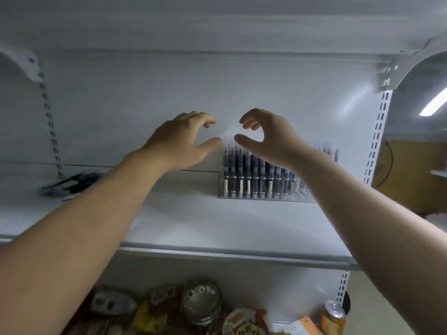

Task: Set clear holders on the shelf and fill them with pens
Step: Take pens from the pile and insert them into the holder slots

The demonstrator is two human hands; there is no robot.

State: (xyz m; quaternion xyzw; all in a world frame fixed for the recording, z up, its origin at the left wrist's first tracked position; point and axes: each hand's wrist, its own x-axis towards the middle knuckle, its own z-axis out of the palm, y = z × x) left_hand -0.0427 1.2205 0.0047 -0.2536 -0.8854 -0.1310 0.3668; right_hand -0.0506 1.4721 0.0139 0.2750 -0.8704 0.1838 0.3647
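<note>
A clear holder (256,193) full of several dark upright pens (244,170) stands on the white shelf (198,221), right of centre near the back wall. My left hand (179,139) hovers just left of the pen tops, fingers loosely curved, holding nothing. My right hand (268,139) hangs above the pens, fingers also curved and empty; its forearm hides the holder's right part. A loose pile of dark pens (72,183) lies on the shelf at the far left.
The shelf's front edge (229,252) runs across below my arms. Slotted uprights (377,136) and brackets flank the bay. On the lower shelf stand a jar (202,303), a drink can (333,317) and snack packets.
</note>
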